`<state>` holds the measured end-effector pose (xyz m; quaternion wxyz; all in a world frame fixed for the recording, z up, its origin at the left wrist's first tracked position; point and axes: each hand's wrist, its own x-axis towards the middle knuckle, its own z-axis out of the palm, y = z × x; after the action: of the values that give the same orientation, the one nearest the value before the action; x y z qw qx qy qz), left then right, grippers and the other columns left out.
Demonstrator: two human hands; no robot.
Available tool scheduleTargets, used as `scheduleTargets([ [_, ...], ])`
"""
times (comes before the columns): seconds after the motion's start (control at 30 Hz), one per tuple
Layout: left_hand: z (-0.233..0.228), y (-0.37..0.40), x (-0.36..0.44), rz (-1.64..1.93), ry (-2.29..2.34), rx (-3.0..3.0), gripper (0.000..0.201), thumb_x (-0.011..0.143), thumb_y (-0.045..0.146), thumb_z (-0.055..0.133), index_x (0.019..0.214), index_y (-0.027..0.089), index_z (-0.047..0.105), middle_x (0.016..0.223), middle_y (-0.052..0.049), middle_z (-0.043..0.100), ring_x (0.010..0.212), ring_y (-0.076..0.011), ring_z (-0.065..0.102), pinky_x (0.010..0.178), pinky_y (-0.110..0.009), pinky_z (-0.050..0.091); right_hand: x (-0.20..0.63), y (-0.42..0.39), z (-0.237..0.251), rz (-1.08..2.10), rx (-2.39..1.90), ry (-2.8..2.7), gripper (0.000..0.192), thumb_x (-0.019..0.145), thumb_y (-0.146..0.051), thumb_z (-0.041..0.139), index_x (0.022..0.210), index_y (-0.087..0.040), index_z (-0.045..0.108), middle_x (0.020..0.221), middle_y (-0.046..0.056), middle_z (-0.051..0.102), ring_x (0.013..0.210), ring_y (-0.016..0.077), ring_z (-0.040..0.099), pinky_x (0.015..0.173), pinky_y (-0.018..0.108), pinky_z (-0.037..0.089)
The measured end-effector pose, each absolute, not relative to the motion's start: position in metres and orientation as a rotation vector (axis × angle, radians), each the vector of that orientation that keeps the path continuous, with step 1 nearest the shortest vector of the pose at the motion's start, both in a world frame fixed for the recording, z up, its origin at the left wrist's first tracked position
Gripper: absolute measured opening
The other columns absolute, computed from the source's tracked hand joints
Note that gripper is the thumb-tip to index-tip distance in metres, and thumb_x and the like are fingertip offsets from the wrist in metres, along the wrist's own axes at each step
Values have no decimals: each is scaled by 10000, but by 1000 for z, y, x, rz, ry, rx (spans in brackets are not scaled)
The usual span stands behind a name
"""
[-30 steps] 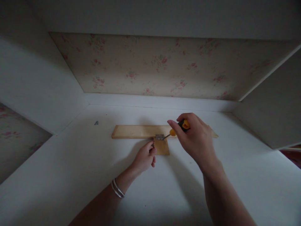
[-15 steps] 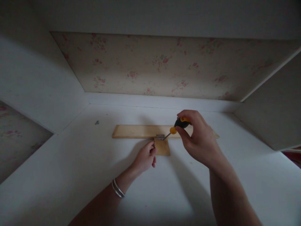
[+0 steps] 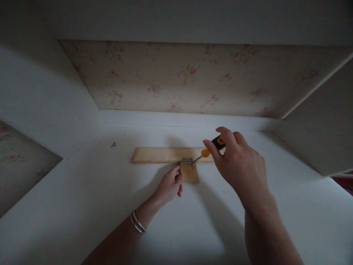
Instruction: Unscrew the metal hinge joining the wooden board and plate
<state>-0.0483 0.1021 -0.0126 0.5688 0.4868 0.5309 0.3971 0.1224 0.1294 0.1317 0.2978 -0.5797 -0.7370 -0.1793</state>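
My right hand (image 3: pixel 239 162) is closed around the handle of a black and yellow screwdriver (image 3: pixel 217 142), thumb and index finger lifted somewhat off it. The screwdriver slants down to the left, its tip at the lower right corner of a small metal hinge (image 3: pixel 188 161). That hinge joins a long wooden board (image 3: pixel 157 154) to a short wooden piece (image 3: pixel 190 175) below it. At the short piece's left edge, my left hand (image 3: pixel 169 184) pinches it with curled fingers. The board's right end is hidden behind my right hand.
Everything lies on a white surface (image 3: pixel 110 191). Small metal bits (image 3: pixel 113 144), probably screws, lie on its far left. A floral panel (image 3: pixel 176 77) rises behind, with white side walls (image 3: pixel 41 81) on the left and grey ones (image 3: pixel 325 121) on the right.
My right hand has rolled and shifted slightly right on the handle, its thumb and index finger loosening. The screwdriver tip stays at the hinge. My left hand stays in place.
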Motion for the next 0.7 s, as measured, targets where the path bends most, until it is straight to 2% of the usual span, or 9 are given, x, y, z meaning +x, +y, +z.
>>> scheduleTargets([
  [0.1, -12, 102, -48, 925, 1257, 1153, 460, 884, 390, 504, 1256, 119, 501, 642, 45, 485, 429, -78, 430, 353, -172, 359, 127, 127, 134, -305, -1436, -2007, 374, 923, -410, 515, 1228, -193, 500, 1027, 105, 643, 665, 193, 615, 487, 285, 350],
  [0.2, -12, 102, -48, 921, 1249, 1158, 469, 882, 385, 501, 1265, 113, 496, 632, 47, 483, 429, -80, 429, 354, -174, 357, 127, 125, 136, -5, -1254, -2087, 384, 894, -278, 540, 1262, -204, 457, 1069, 83, 638, 714, 171, 626, 582, 288, 451],
  [0.27, -12, 102, -48, 915, 1241, 1151, 467, 880, 376, 494, 1258, 102, 491, 629, 49, 478, 430, -81, 428, 352, -176, 358, 125, 123, 137, 105, -1194, -2125, 374, 880, -195, 509, 1251, -222, 467, 1116, 71, 632, 757, 160, 630, 630, 285, 476],
  [0.37, -11, 102, -48, 910, 1238, 1137, 454, 876, 370, 498, 1243, 104, 491, 630, 52, 479, 427, -78, 429, 352, -174, 352, 118, 124, 134, -10, -1270, -2051, 256, 879, -274, 537, 1126, -208, 540, 1108, 83, 624, 809, 194, 628, 659, 317, 486],
  [0.43, -11, 102, -48, 910, 1240, 1132, 433, 875, 379, 508, 1219, 116, 503, 624, 55, 482, 419, -73, 425, 354, -171, 346, 113, 128, 130, -132, -1310, -1956, 259, 871, -365, 579, 1069, -199, 564, 1046, 87, 637, 812, 218, 627, 666, 336, 483],
  [0.57, -12, 102, -47, 903, 1250, 1140, 376, 882, 372, 501, 1162, 123, 524, 616, 57, 475, 401, -69, 415, 343, -169, 333, 111, 135, 123, -106, -1208, -1936, 321, 895, -297, 540, 1203, -211, 510, 994, 58, 651, 833, 206, 628, 709, 333, 479],
  [0.63, -14, 103, -48, 901, 1257, 1150, 358, 885, 347, 484, 1163, 123, 523, 629, 53, 475, 400, -70, 417, 333, -170, 333, 113, 136, 123, 6, -1136, -1990, 396, 876, -234, 524, 1264, -201, 448, 1033, 63, 633, 840, 194, 619, 717, 329, 477],
  [0.7, -16, 103, -48, 904, 1252, 1168, 348, 887, 318, 466, 1171, 124, 522, 645, 49, 479, 406, -72, 423, 330, -172, 346, 114, 135, 123, 63, -1110, -2020, 416, 842, -202, 528, 1248, -187, 437, 1087, 84, 601, 847, 192, 603, 709, 329, 471],
])
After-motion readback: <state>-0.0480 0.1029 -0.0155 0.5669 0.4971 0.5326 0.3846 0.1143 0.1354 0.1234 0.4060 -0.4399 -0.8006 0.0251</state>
